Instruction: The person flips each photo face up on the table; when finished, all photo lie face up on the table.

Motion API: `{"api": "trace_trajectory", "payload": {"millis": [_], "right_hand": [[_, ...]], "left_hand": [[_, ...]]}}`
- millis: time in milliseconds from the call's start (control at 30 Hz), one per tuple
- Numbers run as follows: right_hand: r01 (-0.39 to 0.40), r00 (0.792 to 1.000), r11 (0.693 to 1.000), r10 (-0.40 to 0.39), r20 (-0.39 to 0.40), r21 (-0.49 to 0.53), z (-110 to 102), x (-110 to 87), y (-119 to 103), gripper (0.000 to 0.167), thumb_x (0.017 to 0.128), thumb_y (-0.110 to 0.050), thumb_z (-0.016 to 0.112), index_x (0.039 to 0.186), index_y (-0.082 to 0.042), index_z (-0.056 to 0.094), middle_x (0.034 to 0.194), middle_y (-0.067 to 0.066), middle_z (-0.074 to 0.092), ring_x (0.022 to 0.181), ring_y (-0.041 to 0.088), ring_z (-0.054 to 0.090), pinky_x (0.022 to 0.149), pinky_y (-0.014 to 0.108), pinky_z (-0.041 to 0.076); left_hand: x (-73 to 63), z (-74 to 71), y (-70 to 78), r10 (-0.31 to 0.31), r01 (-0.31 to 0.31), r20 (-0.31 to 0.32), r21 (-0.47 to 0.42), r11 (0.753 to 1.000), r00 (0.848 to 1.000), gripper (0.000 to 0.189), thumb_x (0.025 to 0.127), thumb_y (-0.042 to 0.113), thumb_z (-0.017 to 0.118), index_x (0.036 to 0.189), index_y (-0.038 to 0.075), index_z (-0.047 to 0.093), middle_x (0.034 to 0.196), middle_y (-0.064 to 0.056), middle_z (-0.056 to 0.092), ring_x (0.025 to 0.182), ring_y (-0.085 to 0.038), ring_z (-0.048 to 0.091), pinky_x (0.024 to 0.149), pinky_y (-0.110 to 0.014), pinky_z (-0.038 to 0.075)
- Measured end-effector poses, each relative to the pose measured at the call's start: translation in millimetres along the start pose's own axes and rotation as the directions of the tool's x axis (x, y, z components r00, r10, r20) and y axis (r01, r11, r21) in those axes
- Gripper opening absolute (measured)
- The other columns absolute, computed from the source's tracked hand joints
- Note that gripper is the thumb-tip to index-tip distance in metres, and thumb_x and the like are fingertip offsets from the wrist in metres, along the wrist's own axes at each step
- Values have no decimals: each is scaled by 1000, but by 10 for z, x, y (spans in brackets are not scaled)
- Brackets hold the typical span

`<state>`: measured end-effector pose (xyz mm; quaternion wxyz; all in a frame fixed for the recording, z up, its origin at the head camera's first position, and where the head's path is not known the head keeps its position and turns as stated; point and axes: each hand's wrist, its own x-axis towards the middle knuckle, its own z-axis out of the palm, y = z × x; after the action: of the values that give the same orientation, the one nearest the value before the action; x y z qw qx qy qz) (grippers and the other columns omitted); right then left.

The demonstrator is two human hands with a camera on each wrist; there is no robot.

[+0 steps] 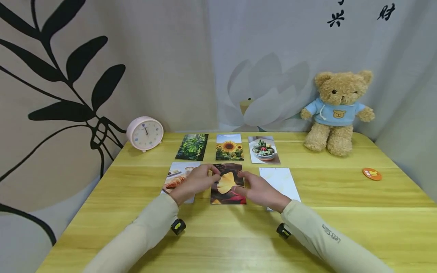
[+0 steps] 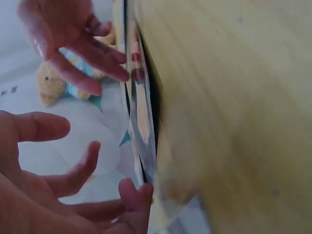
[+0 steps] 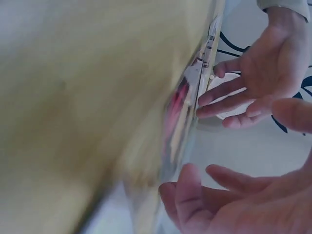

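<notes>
A card with a yellow leaf on a dark ground (image 1: 226, 183) lies in the middle of the front row on the table. My left hand (image 1: 195, 182) is at its left side, fingers loosely bent with fingertips right at the edge. On the opposite side, my right hand (image 1: 262, 192) reaches in, thumb and fingers apart over the card's right edge. Both wrist views show the card edge-on, low against the wood, with relaxed fingers beside it. The left forearm partly covers a croissant card (image 1: 175, 182); the right wrist overlaps a pale, nearly white card (image 1: 281, 182).
Behind stand a row of cards: green leaves (image 1: 192, 147), a sunflower (image 1: 229, 146) and a bowl of cacti (image 1: 264, 149). A pink clock (image 1: 145, 133) is at the back left, a teddy bear (image 1: 336, 113) at the back right. An orange round badge (image 1: 371, 174) lies right.
</notes>
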<state>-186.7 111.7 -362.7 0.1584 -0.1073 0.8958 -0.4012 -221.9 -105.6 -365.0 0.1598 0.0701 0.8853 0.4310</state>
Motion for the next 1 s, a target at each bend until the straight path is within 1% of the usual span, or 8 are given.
{"api": "trace_trajectory", "payload": {"millis": [100, 167, 233, 333, 467, 633, 767, 1000], "right_hand": [[69, 998, 993, -70, -8, -93, -40, -62, -7, 58, 100, -38, 58, 148, -8, 46, 147, 16, 54, 135, 36, 52, 109, 56, 43], [118, 992, 979, -124, -25, -167, -95, -127, 13, 52, 101, -37, 58, 143, -7, 52, 145, 13, 57, 132, 37, 55, 107, 55, 46], [166, 982, 955, -183, -48, -247, -158, -204, 58, 46, 101, -35, 59, 136, -6, 58, 139, 12, 62, 124, 36, 60, 101, 53, 49], [209, 966, 911, -248, -67, -355, -248, -317, 154, 40, 99, -34, 61, 127, -6, 63, 129, 12, 65, 116, 34, 63, 96, 52, 51], [219, 958, 884, -276, -83, -413, -362, -428, 315, 37, 98, -35, 62, 121, -6, 65, 126, 14, 65, 119, 35, 61, 97, 54, 50], [147, 969, 896, -216, -123, -419, -551, -538, 571, 41, 99, -38, 62, 125, -5, 64, 130, 18, 64, 119, 40, 61, 94, 57, 50], [87, 974, 891, -169, -148, -445, -681, -582, 750, 45, 98, -34, 64, 127, 0, 63, 125, 21, 68, 114, 40, 64, 91, 56, 52], [64, 978, 838, -160, -132, -542, -672, -599, 832, 49, 94, -33, 68, 123, 6, 62, 71, 3, 67, 73, 18, 65, 71, 41, 54]], "left_hand": [[-52, 4, 78, 58, -56, -34, 73, 996, 998, 26, 100, 27, 59, 121, 12, 63, 78, 1, 59, 61, -12, 48, 57, -29, 39], [-81, 39, 148, 117, -115, -20, 69, 991, 993, 25, 100, 25, 58, 121, 11, 63, 94, 0, 66, 77, -13, 59, 68, -31, 49], [-93, 102, 232, 168, -169, 34, 29, 985, 985, 26, 101, 24, 58, 121, 10, 63, 114, -3, 67, 100, -17, 63, 84, -36, 52], [-83, 238, 345, 205, -192, 165, -91, 977, 965, 30, 101, 23, 56, 125, 7, 60, 121, -14, 66, 111, -28, 65, 93, -43, 53], [-46, 413, 458, 183, -116, 296, -232, 966, 937, 36, 102, 24, 56, 132, 6, 58, 125, -19, 66, 114, -32, 65, 96, -46, 53], [23, 589, 548, 131, -1, 357, -343, 939, 925, 42, 101, 28, 58, 137, 6, 55, 138, -15, 60, 128, -34, 59, 107, -46, 49], [55, 687, 603, 116, 53, 359, -429, 902, 926, 48, 101, 29, 58, 141, 3, 50, 145, -16, 53, 136, -38, 51, 113, -48, 44], [57, 867, 714, 62, 97, 308, -475, 874, 949, 52, 98, 29, 61, 143, 7, 46, 147, -16, 50, 140, -36, 47, 110, -52, 46]]}}
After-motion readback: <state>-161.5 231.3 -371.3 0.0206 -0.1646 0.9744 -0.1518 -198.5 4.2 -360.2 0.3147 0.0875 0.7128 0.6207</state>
